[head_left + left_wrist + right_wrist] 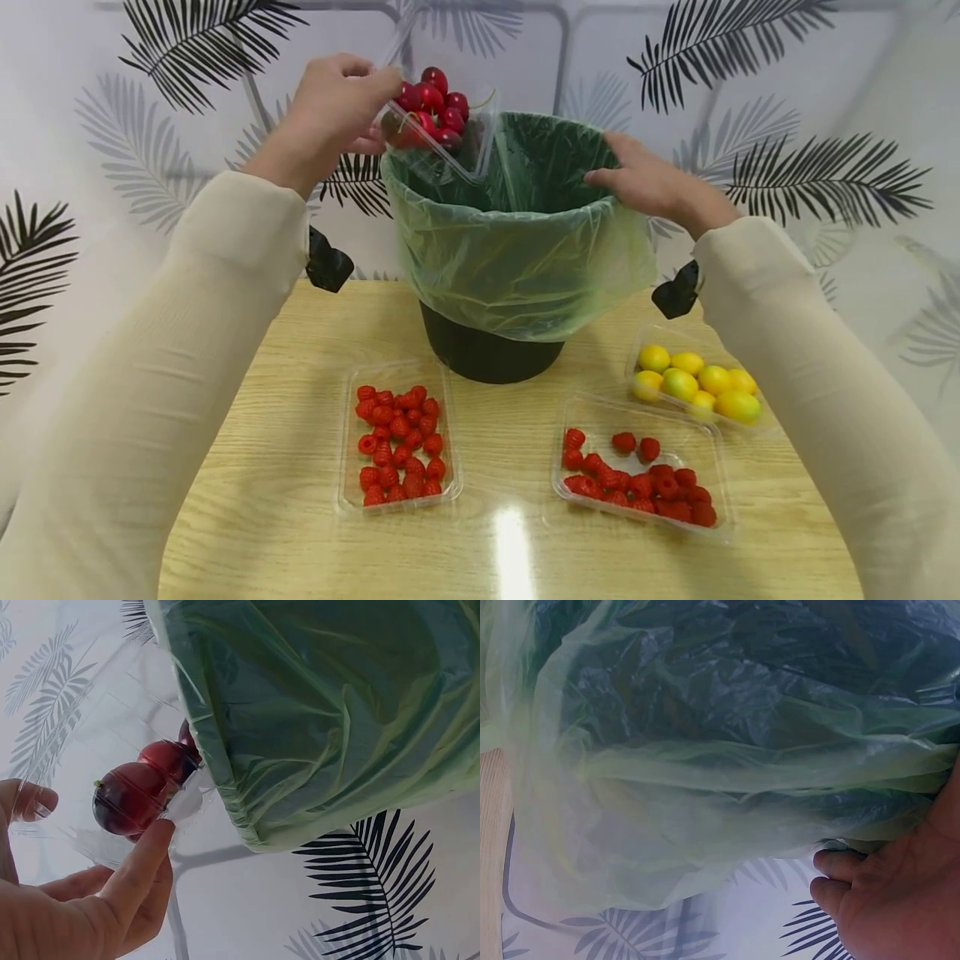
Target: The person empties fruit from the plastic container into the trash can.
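1. Nearest me on the counter (pixel 300 467) I see two clear trays of raspberries (pixel 400 446), and a tray of yellow fruit (pixel 697 383) further right.
2. Behind them stands the black bin (pixel 487 354), its green liner (pixel 517 258) folded over the rim.
3. My right hand (pixel 652 183) rests on the liner's right rim, fingers curled over the edge.
4. My left hand (pixel 337 104) pinches a clear tray of cherries (pixel 431 108), tilted over the bin's left rim.
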Available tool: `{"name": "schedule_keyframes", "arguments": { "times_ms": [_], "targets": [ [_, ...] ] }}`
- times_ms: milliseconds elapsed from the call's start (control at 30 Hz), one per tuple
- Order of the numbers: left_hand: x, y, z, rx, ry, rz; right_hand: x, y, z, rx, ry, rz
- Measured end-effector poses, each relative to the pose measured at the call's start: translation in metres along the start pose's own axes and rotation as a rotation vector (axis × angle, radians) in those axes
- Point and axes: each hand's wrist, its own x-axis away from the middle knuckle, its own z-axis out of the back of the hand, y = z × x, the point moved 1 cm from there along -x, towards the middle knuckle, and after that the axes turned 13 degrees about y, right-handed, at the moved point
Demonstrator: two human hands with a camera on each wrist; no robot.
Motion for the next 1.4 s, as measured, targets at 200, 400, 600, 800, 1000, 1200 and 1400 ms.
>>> {"name": "schedule_keyframes", "arguments": {
  "times_ms": [200, 400, 600, 800, 1000, 1200, 1400],
  "targets": [
    [0.003, 0.001, -0.002, -0.074, 0.034, -0.039, 0.0, 0.001, 0.0, 0.005, 0.005, 0.0],
    [0.005, 0.002, -0.005, -0.212, 0.102, -0.085, 0.001, 0.002, 0.0, 0.007, -0.001, -0.007],
    [0.004, 0.002, -0.008, -0.301, 0.184, -0.14, 0.001, 0.003, 0.0, 0.01, -0.004, -0.015],
    [0.003, 0.001, -0.011, -0.312, 0.217, -0.179, 0.0, 0.003, 0.0, 0.011, -0.002, -0.012],
    [0.003, 0.001, -0.014, -0.344, 0.251, -0.239, 0.0, 0.002, 0.0, 0.003, 0.001, -0.006],
    [0.005, 0.003, -0.016, -0.385, 0.271, -0.292, -0.001, 0.002, 0.0, 0.006, 0.002, -0.011],
    [0.005, 0.005, -0.017, -0.431, 0.281, -0.327, 0.0, 0.002, 0.0, 0.007, 0.003, -0.015]
  ]
}}
